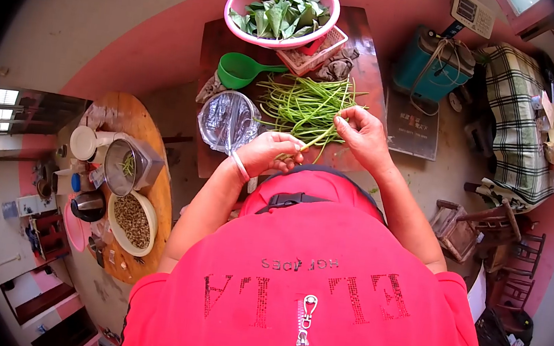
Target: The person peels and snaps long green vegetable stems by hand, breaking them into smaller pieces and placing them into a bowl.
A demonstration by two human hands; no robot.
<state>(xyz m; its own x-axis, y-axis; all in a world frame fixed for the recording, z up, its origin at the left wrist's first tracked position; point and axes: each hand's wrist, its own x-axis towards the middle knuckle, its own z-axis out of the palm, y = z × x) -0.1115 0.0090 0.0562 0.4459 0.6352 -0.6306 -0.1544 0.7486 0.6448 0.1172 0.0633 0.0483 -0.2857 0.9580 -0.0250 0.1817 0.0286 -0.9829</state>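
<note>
Green stems (pixel 308 105) lie in one loose pile on the dark wooden table (pixel 359 35), at the upper middle of the frame. Just below this pile, near the centre of the frame, a few stem pieces (pixel 323 137) reach between the two hands. The left hand (pixel 265 153), with a pale band (pixel 239 166) around its wrist, pinches their lower end between thumb and fingers. The right hand (pixel 365 141) has its thumb and fingertips closed on the upper end; how many stems each hand holds, I cannot tell. To the left of the pile are a green dipper (pixel 236 71) and, below it, a round container (pixel 228 121) with clear plastic over it. At the top of the frame, a pink basin (pixel 229 13) full of green leaves (pixel 281 17) stands partly over a rectangular basket (pixel 335 41).
</note>
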